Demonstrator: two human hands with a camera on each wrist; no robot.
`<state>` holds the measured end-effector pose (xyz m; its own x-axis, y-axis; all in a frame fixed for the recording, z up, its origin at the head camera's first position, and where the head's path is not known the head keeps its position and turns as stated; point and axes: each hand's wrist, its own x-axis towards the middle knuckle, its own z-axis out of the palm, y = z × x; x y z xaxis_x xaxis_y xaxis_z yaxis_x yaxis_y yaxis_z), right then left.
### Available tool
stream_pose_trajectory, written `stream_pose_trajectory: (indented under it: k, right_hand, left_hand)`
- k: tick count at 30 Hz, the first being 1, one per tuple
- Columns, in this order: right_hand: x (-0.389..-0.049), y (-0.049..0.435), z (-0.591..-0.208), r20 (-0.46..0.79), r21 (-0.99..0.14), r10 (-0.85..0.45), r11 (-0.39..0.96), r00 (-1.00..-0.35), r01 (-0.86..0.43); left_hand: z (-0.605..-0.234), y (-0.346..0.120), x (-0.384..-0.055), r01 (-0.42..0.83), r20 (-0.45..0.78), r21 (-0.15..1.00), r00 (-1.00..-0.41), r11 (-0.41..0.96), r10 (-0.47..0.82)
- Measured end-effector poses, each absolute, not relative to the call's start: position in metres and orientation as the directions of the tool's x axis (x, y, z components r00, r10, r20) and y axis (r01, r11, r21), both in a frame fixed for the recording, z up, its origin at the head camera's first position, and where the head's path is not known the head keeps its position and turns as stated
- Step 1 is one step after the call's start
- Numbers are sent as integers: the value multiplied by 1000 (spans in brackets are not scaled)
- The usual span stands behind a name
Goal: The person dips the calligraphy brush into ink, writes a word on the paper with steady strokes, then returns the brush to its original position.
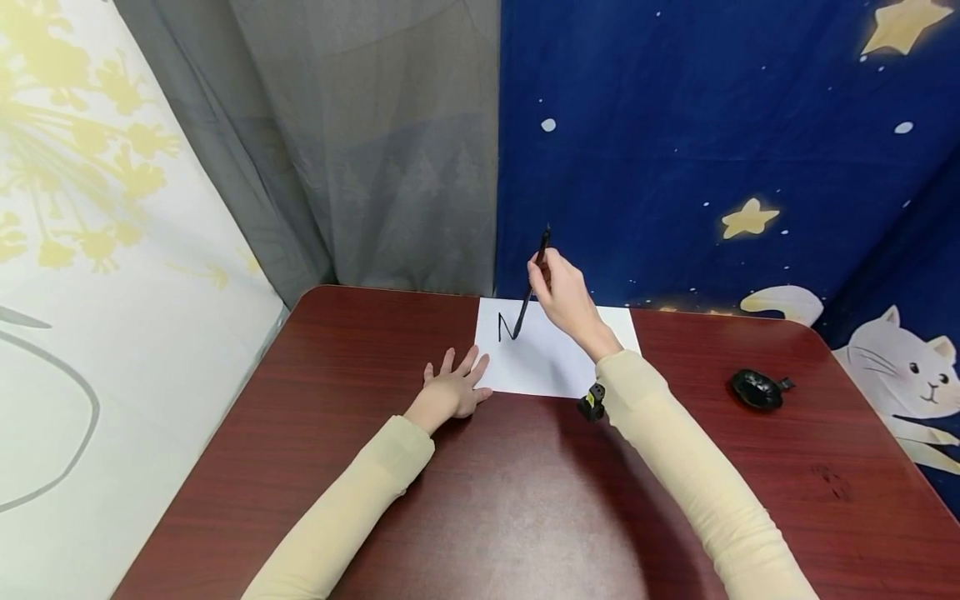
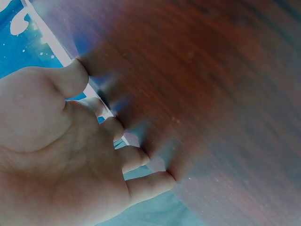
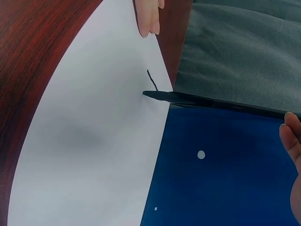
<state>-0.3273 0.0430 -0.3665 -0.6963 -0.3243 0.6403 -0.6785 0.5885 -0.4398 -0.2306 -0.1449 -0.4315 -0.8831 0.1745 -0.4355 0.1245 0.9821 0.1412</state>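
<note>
A white sheet of paper (image 1: 547, 358) lies near the far edge of the table, with thin black strokes (image 1: 506, 325) at its upper left. My right hand (image 1: 566, 296) grips a dark, long-handled ink brush (image 1: 531, 287) well above its bristles. In the right wrist view the black tip of the brush (image 3: 162, 96) meets the paper (image 3: 94, 113) beside a stroke. My left hand (image 1: 450, 392) has its fingers spread, with some fingertips at the paper's left edge. From the left wrist view, the palm of the left hand (image 2: 75, 146) shows and the fingertips touch the tabletop.
A small black dish (image 1: 757, 389) with dark, shiny contents sits on the right of the reddish-brown table (image 1: 337, 367). Dark smudges (image 1: 831, 482) mark the wood nearer me. Grey (image 1: 405, 167) and blue (image 1: 637, 167) curtains hang behind the far edge.
</note>
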Motion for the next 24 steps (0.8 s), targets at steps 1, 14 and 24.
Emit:
stream_pose_trajectory:
  k: [1, 14, 24]
  right_hand:
    - [-327, 43, -366, 638, -440, -327, 588, -697, -679]
    - [-328, 41, -363, 627, -440, -354, 575, -694, -690]
    - [-328, 42, -364, 629, -433, -354, 580, -692, -690]
  left_hand:
    - [-432, -145, -231, 124, -435, 142, -883, 982, 175]
    - [-433, -145, -232, 116, -448, 125, -880, 985, 161]
    - [-433, -145, -232, 114, -446, 127, -881, 985, 160]
